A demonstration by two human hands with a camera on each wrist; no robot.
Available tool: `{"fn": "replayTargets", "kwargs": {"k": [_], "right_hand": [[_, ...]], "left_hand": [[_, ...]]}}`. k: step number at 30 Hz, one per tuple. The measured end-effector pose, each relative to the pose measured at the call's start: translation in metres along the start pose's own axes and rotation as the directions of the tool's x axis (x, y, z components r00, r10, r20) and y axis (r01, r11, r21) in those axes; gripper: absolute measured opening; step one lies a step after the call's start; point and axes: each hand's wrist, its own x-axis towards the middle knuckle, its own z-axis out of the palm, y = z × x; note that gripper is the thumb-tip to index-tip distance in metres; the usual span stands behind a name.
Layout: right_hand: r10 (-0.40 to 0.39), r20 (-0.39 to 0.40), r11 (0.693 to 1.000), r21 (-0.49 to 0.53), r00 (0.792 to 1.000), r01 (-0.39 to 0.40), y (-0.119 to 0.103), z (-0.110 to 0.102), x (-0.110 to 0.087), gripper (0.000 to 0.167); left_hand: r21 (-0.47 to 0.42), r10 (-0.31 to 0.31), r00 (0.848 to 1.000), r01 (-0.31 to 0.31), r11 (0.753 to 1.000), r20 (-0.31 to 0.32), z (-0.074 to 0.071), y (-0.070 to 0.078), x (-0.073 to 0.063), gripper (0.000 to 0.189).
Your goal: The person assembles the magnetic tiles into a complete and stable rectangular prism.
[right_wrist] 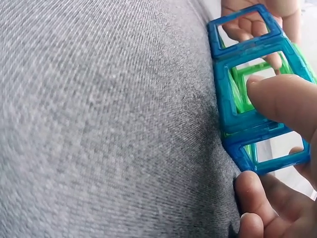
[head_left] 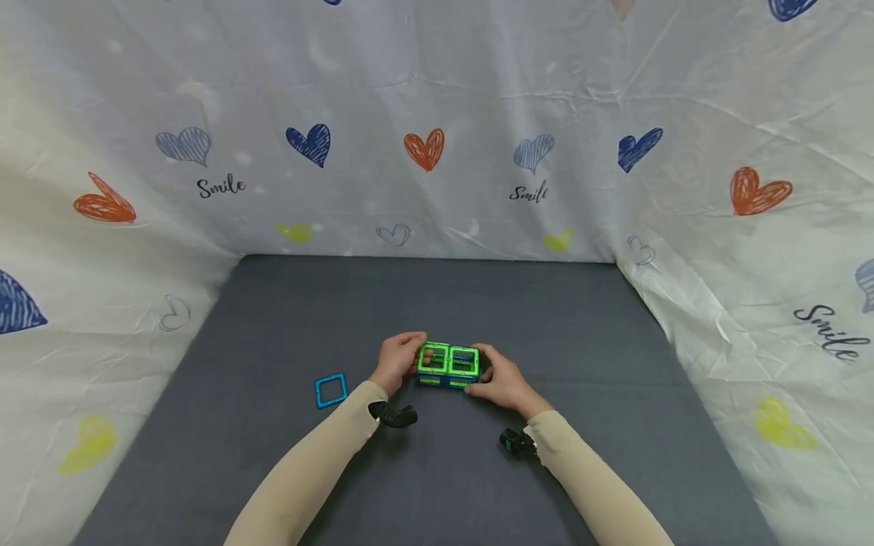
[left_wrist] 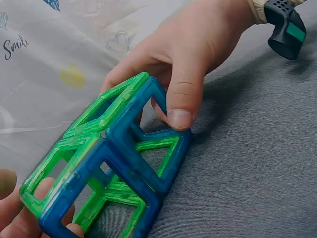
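Observation:
A box built of magnetic tiles (head_left: 448, 360) sits at mid-table, with two green square frames on top and blue frames along its sides. My left hand (head_left: 397, 362) holds its left end, and some fingertips show through the green frame. At the other end, my right hand (head_left: 504, 381) grips the box between thumb and fingers. In the left wrist view the right thumb (left_wrist: 182, 99) presses a blue frame (left_wrist: 119, 144) near its upper corner. The right wrist view has that thumb (right_wrist: 285, 96) over the opening of a blue square.
A single blue square tile (head_left: 333, 403) lies flat on the dark grey cloth, left of my left forearm. A white curtain (head_left: 471, 91) printed with hearts stands along the back and both sides of the table (head_left: 546, 318). Black cameras (head_left: 394, 415) are strapped at both wrists.

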Motion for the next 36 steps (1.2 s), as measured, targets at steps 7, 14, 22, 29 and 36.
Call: {"fn": "replayTargets", "kwargs": {"k": [7, 14, 22, 29, 36], "right_hand": [[0.004, 0.008, 1.000, 0.011, 1.000, -0.004, -0.0004, -0.0011, -0.0010, 0.081], [-0.006, -0.006, 1.000, 0.016, 1.000, 0.006, 0.0006, -0.0004, -0.0007, 0.080], [-0.004, -0.002, 1.000, 0.024, 1.000, 0.004, 0.0003, 0.0003, -0.0013, 0.079], [-0.016, -0.009, 1.000, 0.017, 1.000, 0.016, -0.0001, 0.0009, -0.0017, 0.079], [-0.017, -0.012, 1.000, 0.015, 1.000, 0.018, -0.0015, 0.0009, -0.0029, 0.078]], "left_hand": [[0.002, -0.033, 0.999, 0.033, 0.999, -0.009, 0.0032, 0.0014, 0.0085, 0.034], [0.015, -0.043, 0.999, 0.043, 0.999, -0.002, 0.0034, 0.0042, 0.0110, 0.032], [0.071, -0.014, 1.000, 0.014, 0.997, -0.009, 0.0023, 0.0052, 0.0095, 0.031], [0.093, 0.009, 1.000, -0.009, 0.996, 0.004, 0.0002, 0.0046, 0.0075, 0.031], [0.103, 0.028, 1.000, -0.029, 0.994, 0.010, -0.0002, 0.0076, 0.0050, 0.030]]}}
